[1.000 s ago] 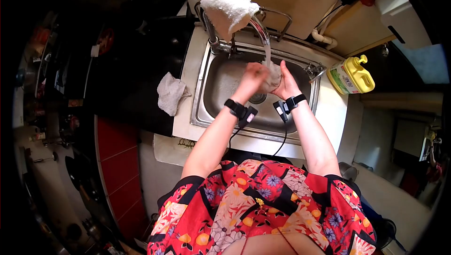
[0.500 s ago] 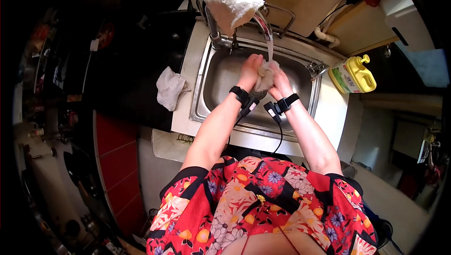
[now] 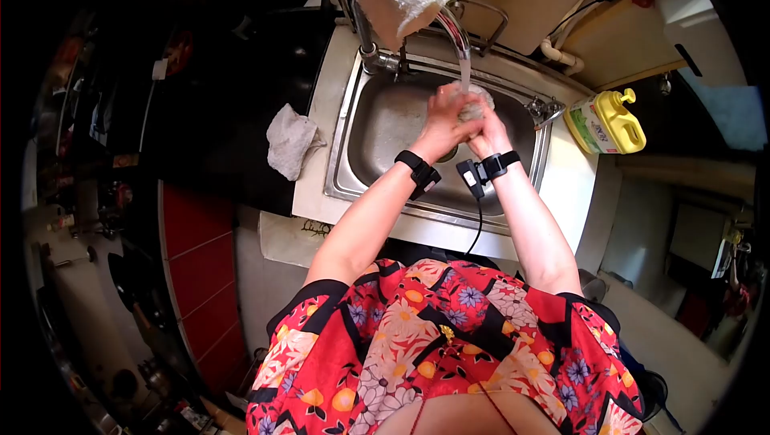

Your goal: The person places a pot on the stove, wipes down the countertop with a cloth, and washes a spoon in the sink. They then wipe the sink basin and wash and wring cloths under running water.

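Under the running faucet [image 3: 457, 30], a wet whitish cloth [image 3: 480, 101] is bunched between my two hands. My left hand [image 3: 443, 124] lies over the near left side of it, fingers curled onto the cloth. From the right, my right hand [image 3: 491, 132] cups it, with part of its fingers hidden behind the left hand and the cloth. Water falls onto the cloth and the fingertips. Both hands are above the steel sink [image 3: 385, 126], close together and touching.
A fluffy white cloth [image 3: 401, 2] hangs over the faucet pipe. Left of the sink, a greyish rag [image 3: 290, 142] lies at the counter's edge. A yellow pump bottle [image 3: 605, 122] stands on the right, near a small metal fitting [image 3: 547, 110] on the sink rim.
The cloth, hanging down between my hands before, is now gathered into a compact bundle. My left hand has shifted right, over the cloth and against my right hand.
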### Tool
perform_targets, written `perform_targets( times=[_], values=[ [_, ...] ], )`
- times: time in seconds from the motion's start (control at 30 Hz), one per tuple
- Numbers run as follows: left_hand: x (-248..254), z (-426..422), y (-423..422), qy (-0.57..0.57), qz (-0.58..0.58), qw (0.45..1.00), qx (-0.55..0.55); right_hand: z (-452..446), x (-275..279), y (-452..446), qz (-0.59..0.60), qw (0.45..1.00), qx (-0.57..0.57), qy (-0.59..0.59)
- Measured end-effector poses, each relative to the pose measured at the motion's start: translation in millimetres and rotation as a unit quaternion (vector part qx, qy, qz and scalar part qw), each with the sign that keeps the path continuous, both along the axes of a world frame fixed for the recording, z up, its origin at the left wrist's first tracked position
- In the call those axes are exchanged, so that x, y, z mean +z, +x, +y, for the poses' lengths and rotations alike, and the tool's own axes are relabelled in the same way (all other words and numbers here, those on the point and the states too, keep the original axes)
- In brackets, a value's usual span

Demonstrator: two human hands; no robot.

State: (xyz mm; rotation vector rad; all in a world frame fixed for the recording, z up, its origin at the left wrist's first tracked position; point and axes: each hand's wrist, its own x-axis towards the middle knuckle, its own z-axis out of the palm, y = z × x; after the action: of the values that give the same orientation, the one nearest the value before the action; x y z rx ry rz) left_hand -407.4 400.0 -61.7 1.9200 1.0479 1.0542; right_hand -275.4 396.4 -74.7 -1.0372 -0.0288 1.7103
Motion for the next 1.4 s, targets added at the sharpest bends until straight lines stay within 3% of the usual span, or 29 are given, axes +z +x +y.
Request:
perform_targets(
  times=[0.07, 0.2, 0.27, 0.3, 0.37, 0.4, 0.5, 0.53, 0.57, 0.63, 0.67, 0.77, 0.83, 0.97, 1.1, 1.27, 1.4],
  values=[
    [-15, 12, 3, -0.084, -0.075, 0.992, 0.047, -3, 12, -17, -0.032, 0.999, -0.029, 0.01],
    [-28, 26, 4, -0.064, -0.052, 0.993, 0.083, -5, 7, -21, -0.067, 0.997, -0.009, 0.049],
    [-33, 34, 4, -0.259, -0.136, 0.95, 0.104, -6, 9, -21, -0.081, 0.995, 0.011, 0.051],
    [-38, 35, 3, -0.259, -0.137, 0.95, 0.104, -6, 12, -23, -0.095, 0.994, 0.031, 0.051],
    [-44, 37, 0, -0.465, -0.357, 0.81, 0.023, -7, 16, -24, -0.105, 0.993, 0.029, 0.051],
    [-46, 41, -4, -0.483, -0.331, 0.81, 0.005, -8, 17, -24, -0.114, 0.992, 0.029, 0.05],
    [-13, 29, -11, -0.416, -0.33, 0.847, -0.002, 0, 13, -8, -0.085, 0.995, 0.023, 0.044],
    [-9, 29, -17, -0.328, -0.245, 0.912, -0.02, 2, 13, 0, -0.062, 0.998, 0.02, 0.019],
    [-15, 24, -14, -0.33, -0.244, 0.912, -0.02, 5, 8, 10, 0.005, 0.999, 0.037, 0.023],
    [-29, 9, -8, -0.091, -0.095, 0.991, -0.028, 7, 9, 17, 0.082, 0.994, 0.071, 0.034],
    [-15, 2, -10, -0.081, -0.037, 0.995, -0.046, 7, 5, 13, 0.042, 0.998, 0.04, 0.021],
    [-7, 1, -3, -0.018, -0.056, 0.998, 0.029, 3, -3, -7, -0.041, 0.998, -0.027, 0.033],
    [-8, 3, -2, -0.039, -0.061, 0.996, 0.047, 2, -12, -3, -0.032, 0.999, -0.009, -0.025],
    [-5, 6, 0, -0.109, -0.049, 0.989, 0.086, -4, 13, -24, -0.078, 0.996, -0.02, 0.026],
    [-9, 13, 2, -0.057, -0.054, 0.99, 0.116, -6, 14, -29, -0.131, 0.991, -0.014, 0.016],
    [-12, 18, 2, -0.208, -0.025, 0.967, 0.142, -7, 16, -33, -0.153, 0.988, 0.007, 0.014],
    [-23, 33, -12, -0.267, -0.107, 0.957, 0.025, 1, 14, -22, -0.133, 0.99, 0.014, 0.037]
  ],
)
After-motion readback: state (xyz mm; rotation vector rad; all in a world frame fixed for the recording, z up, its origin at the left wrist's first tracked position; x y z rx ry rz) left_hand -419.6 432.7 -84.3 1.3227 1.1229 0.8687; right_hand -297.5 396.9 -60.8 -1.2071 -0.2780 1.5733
